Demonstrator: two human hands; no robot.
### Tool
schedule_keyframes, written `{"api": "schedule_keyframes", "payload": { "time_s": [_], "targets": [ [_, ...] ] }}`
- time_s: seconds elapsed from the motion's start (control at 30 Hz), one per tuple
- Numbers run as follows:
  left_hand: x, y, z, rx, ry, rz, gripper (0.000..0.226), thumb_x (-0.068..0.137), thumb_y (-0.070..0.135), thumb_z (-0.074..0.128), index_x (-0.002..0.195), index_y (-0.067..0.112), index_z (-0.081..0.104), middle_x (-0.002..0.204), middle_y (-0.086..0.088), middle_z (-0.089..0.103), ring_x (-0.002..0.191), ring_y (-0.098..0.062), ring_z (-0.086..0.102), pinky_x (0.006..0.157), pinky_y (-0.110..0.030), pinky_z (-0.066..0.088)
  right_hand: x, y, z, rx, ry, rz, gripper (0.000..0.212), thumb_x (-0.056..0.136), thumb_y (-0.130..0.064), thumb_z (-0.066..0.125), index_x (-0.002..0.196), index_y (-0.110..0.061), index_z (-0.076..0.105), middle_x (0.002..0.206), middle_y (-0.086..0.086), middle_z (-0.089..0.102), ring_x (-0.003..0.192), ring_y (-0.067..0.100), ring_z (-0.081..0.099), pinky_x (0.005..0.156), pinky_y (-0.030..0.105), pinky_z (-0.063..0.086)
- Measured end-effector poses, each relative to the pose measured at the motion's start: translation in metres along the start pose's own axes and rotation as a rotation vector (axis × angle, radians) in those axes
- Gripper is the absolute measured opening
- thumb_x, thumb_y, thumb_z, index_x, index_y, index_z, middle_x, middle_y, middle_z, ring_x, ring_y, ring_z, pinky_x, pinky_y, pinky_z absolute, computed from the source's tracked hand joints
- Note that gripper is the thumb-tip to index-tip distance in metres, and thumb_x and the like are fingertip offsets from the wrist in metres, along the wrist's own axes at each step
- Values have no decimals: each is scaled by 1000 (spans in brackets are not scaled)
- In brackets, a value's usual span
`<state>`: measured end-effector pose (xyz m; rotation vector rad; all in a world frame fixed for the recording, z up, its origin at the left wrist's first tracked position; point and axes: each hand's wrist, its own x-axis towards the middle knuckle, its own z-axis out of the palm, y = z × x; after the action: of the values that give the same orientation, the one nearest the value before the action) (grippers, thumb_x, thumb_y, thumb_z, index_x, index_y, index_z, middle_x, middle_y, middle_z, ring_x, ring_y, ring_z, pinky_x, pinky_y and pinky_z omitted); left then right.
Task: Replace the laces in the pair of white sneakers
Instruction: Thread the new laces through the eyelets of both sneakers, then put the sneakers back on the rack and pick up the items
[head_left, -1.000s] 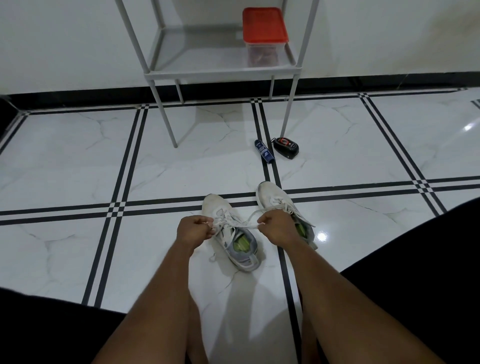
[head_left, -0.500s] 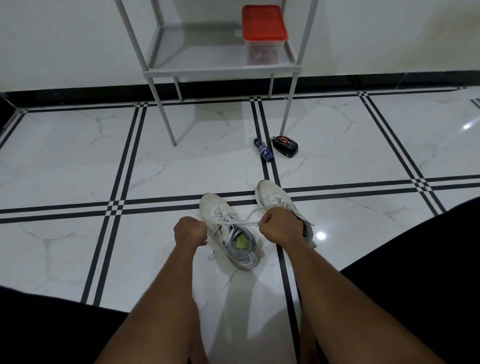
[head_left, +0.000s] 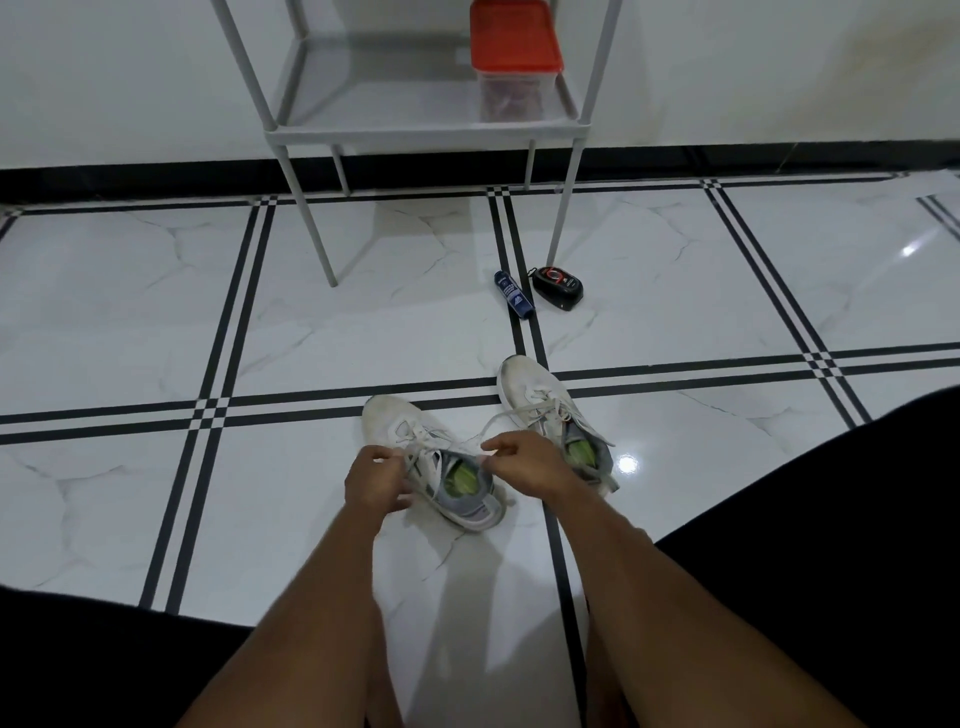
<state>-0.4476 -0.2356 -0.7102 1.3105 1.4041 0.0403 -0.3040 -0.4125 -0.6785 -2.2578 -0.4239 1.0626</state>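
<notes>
Laces (head_left: 415, 451) pinched by both hands, L (head_left: 375, 480) & R (head_left: 530, 467)

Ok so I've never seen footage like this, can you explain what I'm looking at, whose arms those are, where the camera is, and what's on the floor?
There is no robot here. The camera sits on a person's head and looks forward and down, so the two bare arms reaching in from the bottom are that person's own. The left hand and right hand each pinch part of the white lace over the near sneaker. The second sneaker stands just to its right, still laced. Both rest on a white tiled floor with black lines. Farther off lie a small blue tube and a black item with red; I cannot tell what it is. Behind stands a grey metal rack holding a red-lidded container.
</notes>
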Motion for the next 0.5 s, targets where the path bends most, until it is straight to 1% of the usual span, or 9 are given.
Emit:
{"api": "schedule_keyframes", "payload": {
  "time_s": [0.07, 0.13, 0.2, 0.23, 0.27, 0.3, 0.37, 0.4, 0.5],
  "targets": [
    [2, -13, 9, 7, -115, 51, 43, 77, 49, 83, 103, 20, 63, 89, -6, 72, 77, -26, 70, 75, -47, 65, -4, -5, -7, 150, -121, 63, 28, 89, -43, 78, 111, -26, 81, 97, -8, 81, 82, 12, 74, 66, 23, 48],
    [6, -22, 13, 95, -123, 132, 69, 52, 66, 87, 104, 26, 65, 102, -1, 71, 92, -25, 71, 85, -48, 63, -4, -8, -13, 296, -73, 59, 31, 92, -47, 75, 106, -20, 81, 93, -6, 82, 78, 15, 70, 63, 25, 43],
    [5, -21, 16, 134, -114, 183, 79, 52, 62, 92, 116, 23, 67, 115, -2, 70, 103, -26, 69, 92, -48, 61, 0, -6, -19, 326, 265, -14, 28, 94, -45, 72, 100, -19, 79, 93, -6, 80, 86, 15, 69, 70, 25, 48],
    [2, -17, 18, 178, -108, 201, 79, 61, 56, 94, 125, 20, 66, 122, -4, 68, 109, -28, 68, 96, -46, 59, 2, -3, -24, 213, 475, -36, 29, 94, -46, 69, 106, -20, 78, 102, -6, 78, 98, 17, 68, 79, 30, 52],
    [2, -16, 19, 228, -95, 216, 78, 69, 52, 93, 133, 18, 64, 130, -6, 63, 116, -29, 65, 99, -45, 57, 3, 1, -27, 41, 624, -17, 37, 94, -48, 64, 119, -22, 74, 117, -3, 73, 111, 21, 63, 90, 37, 52],
    [3, -15, 22, 258, -93, 219, 79, 74, 52, 91, 139, 18, 61, 135, -9, 59, 121, -31, 62, 102, -46, 55, 6, 9, -31, -109, 689, 31, 50, 96, -51, 59, 136, -21, 65, 134, 0, 66, 125, 27, 56, 101, 45, 48],
    [6, -13, 28, 281, -112, 226, 80, 76, 52, 89, 143, 19, 59, 140, -11, 54, 127, -32, 59, 107, -47, 52, 14, 24, -34, -148, 575, 217, 74, 98, -63, 45, 157, -18, 42, 157, 5, 50, 143, 35, 41, 114, 57, 33],
    [9, -12, 32, 293, -123, 231, 80, 77, 52, 89, 144, 19, 59, 141, -12, 53, 129, -32, 58, 110, -46, 50, 20, 33, -32, -110, 470, 294, 79, 96, -69, 37, 156, -18, 41, 156, 6, 51, 144, 38, 40, 116, 59, 31],
    [7, -4, 42, 351, -165, 277, 78, 78, 49, 88, 144, 18, 60, 142, -11, 55, 131, -30, 58, 110, -40, 47, 14, 42, -24, 37, 334, 214, 71, 91, -74, 33, 124, -19, 64, 125, 7, 67, 121, 36, 59, 104, 49, 47]
  ]
}}
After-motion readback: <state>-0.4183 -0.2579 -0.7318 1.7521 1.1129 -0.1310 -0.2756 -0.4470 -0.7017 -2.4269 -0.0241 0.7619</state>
